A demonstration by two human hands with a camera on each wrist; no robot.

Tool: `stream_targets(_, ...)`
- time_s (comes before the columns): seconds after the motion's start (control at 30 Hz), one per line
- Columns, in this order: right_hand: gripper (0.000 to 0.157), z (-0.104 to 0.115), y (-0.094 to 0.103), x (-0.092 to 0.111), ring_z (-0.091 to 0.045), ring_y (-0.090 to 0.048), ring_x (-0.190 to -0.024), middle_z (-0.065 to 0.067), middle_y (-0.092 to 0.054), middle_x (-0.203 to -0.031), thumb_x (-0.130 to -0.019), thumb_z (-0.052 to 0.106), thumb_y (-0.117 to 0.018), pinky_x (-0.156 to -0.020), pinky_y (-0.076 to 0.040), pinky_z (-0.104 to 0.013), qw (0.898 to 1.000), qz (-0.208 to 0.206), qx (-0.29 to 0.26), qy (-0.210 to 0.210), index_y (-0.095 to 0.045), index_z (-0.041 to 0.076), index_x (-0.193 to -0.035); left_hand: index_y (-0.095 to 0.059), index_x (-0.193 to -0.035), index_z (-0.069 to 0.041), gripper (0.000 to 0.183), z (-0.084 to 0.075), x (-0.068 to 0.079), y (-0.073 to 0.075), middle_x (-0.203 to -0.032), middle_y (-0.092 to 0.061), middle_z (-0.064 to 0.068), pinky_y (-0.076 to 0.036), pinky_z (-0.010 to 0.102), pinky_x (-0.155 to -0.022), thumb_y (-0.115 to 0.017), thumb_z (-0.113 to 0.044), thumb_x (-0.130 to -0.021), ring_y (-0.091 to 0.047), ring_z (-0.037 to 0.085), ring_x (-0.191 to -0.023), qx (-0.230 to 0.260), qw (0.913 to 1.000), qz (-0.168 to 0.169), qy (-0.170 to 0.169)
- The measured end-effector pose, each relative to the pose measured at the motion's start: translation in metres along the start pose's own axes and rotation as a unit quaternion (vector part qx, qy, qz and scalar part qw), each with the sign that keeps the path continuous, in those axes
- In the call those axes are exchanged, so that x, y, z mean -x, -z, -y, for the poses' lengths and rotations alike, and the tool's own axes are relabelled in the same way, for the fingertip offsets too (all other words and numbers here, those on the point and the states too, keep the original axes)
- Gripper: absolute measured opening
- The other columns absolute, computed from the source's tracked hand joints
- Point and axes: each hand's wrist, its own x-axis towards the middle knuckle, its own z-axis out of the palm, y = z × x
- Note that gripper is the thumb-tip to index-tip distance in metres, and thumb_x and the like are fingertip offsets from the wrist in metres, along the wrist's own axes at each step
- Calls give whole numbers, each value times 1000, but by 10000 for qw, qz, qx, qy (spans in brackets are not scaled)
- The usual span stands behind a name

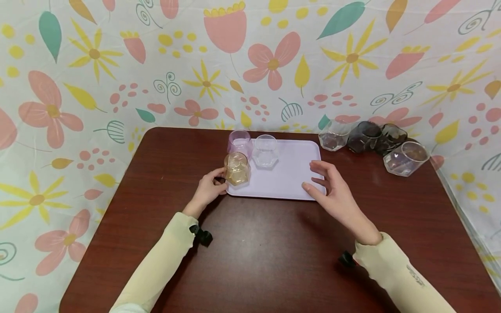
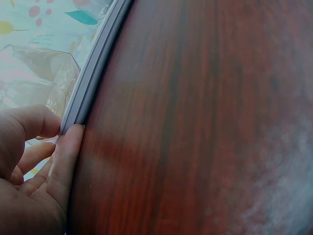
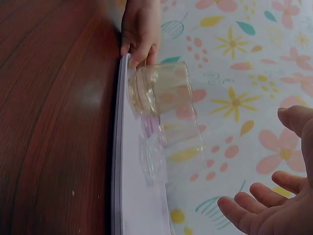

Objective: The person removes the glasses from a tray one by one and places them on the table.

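Observation:
A pale lilac tray (image 1: 285,180) lies on the table, with three glasses grouped at its left end. The amber glass (image 1: 237,171) stands at the front left corner, a purple glass (image 1: 239,141) behind it, and a clear glass (image 1: 265,154) to their right. My left hand (image 1: 207,189) pinches the tray's front left corner between thumb and fingers, close beside the amber glass; the left wrist view shows the fingertips (image 2: 73,132) at the tray's rim. Over the tray's right end, my right hand (image 1: 336,191) is spread with nothing in it.
Behind and right of the tray, more glasses stand in a curved row: a clear one (image 1: 334,139), two dark smoky ones (image 1: 364,137), and another clear one (image 1: 407,160). A flower-print cloth (image 1: 156,56) hangs behind the dark wood table (image 1: 250,261).

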Motion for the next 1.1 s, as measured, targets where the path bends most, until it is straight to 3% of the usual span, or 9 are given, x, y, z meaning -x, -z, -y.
stream_targets(0.23,61,4,-17,-11,-30,-53,-134,-13,-53,-147,-93,4,-75,-108,-52,-25,9996,188,-196,-2,-46,3,-147,-59,-144,1,61,0,0,1,-124,-64,26,-65,24,-65,-64,8,-83,-58,9,-69,-30,10000,11,6)
stream_targets(0.53,61,2,-41,-26,-35,-50,-139,-14,-51,-149,-95,10,-75,-110,-52,-49,9982,523,-296,-37,-46,2,-147,-58,-144,3,61,-1,0,1,-125,-63,27,-65,24,-65,-64,9,-83,-58,10,-70,-52,10000,53,-6)
stream_targets(0.77,65,2,-61,-39,-36,-49,-139,-18,-47,-150,-94,13,-77,-111,-51,-54,9968,742,-261,-107,-44,0,-148,-57,-145,3,62,0,-1,1,-126,-63,27,-65,25,-66,-64,10,-83,-59,9,-69,-27,10000,46,23)
stream_targets(1.1,67,2,-90,-56,-41,-49,-136,-24,-47,-149,-92,16,-78,-110,-52,-54,9949,992,-112,113,-45,-3,-147,-57,-145,2,63,1,-1,1,-125,-64,26,-65,24,-66,-64,9,-83,-60,8,-69,29,10000,41,40)
